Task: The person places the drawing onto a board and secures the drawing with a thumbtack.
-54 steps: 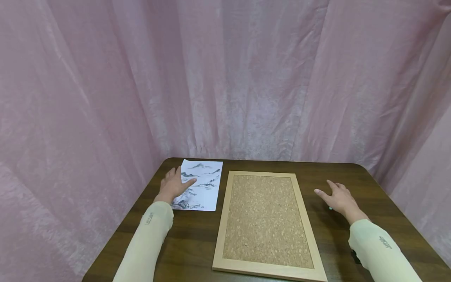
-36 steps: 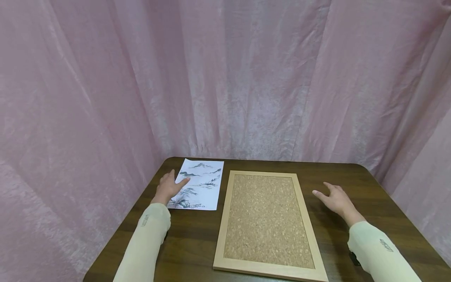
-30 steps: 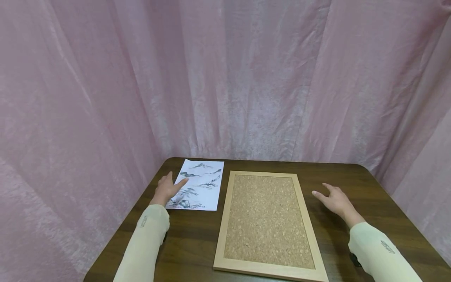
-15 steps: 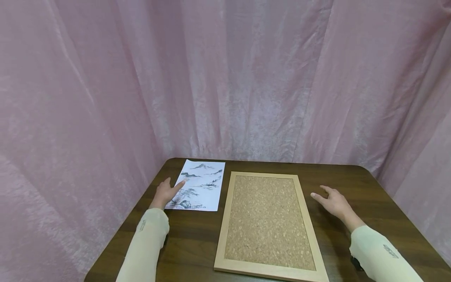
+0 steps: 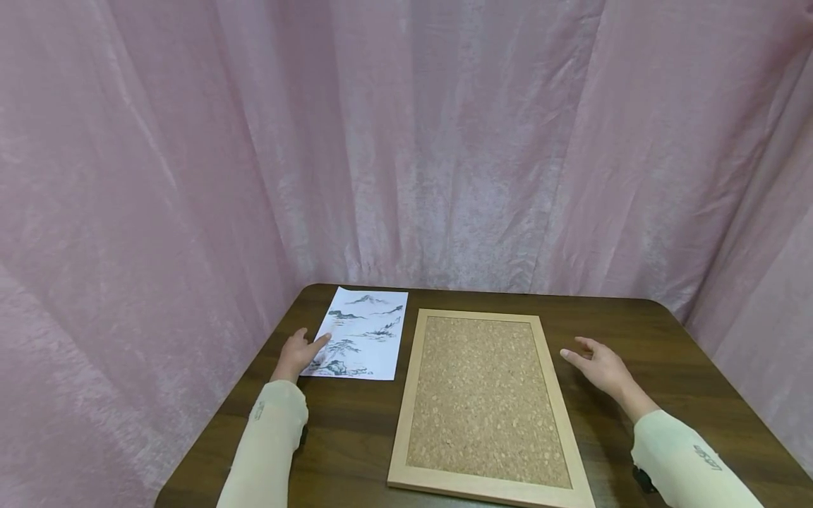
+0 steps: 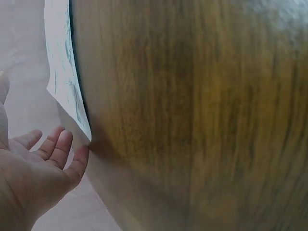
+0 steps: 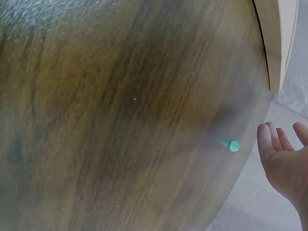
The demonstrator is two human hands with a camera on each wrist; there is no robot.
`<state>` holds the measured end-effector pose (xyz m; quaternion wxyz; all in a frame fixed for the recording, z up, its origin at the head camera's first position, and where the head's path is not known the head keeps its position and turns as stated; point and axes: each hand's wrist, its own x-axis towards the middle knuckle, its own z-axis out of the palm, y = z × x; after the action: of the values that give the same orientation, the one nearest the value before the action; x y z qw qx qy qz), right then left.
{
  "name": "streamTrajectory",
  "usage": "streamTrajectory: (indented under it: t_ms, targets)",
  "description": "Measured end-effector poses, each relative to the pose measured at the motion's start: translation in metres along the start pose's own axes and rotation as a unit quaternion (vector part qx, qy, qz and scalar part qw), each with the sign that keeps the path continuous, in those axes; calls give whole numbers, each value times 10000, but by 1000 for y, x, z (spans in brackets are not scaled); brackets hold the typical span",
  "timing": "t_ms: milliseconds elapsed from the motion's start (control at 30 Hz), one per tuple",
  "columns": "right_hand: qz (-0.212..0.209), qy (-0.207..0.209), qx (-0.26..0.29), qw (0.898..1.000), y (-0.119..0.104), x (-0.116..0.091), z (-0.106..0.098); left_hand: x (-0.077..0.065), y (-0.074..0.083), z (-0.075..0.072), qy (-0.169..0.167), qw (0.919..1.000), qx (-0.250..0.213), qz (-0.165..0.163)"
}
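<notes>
A white sheet of paper [image 5: 375,342] with an ink landscape lies at the back left of the table. My left hand [image 5: 297,355] is at its left edge, thumb over the sheet; in the left wrist view, the fingers of this hand [image 6: 45,168] are relaxed by a paper corner [image 6: 79,118]. Whether they touch it I cannot tell. A wood-framed cork board [image 5: 489,409] lies to the right of the paper. Farther right, my right hand [image 5: 603,370] hovers with loose fingers, holding nothing. The right wrist view shows a small green push pin [image 7: 234,146] on the table near that hand.
The dark brown wooden table [image 5: 343,437] has rounded far corners. Pink velvet curtains [image 5: 470,141] hang behind it and along both sides. A strip of bare wood separates the paper from the board.
My left hand has drawn back toward me and left, uncovering more of the paper. The right hand has sunk slightly nearer to me. Paper and board lie as before; the view has shifted a little.
</notes>
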<state>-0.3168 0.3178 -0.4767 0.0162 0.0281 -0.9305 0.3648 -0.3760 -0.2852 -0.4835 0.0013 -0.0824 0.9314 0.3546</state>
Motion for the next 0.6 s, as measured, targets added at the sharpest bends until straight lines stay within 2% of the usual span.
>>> streamTrajectory:
  t_ms: [300,600]
  targets:
    - [56,-72,36,10000,0,-1,0,-2,-9,4,-21,9995,-290,-133]
    - [51,-1,-7,10000,4,-2,-1,2,-15,8,-67,9993,-277,-254]
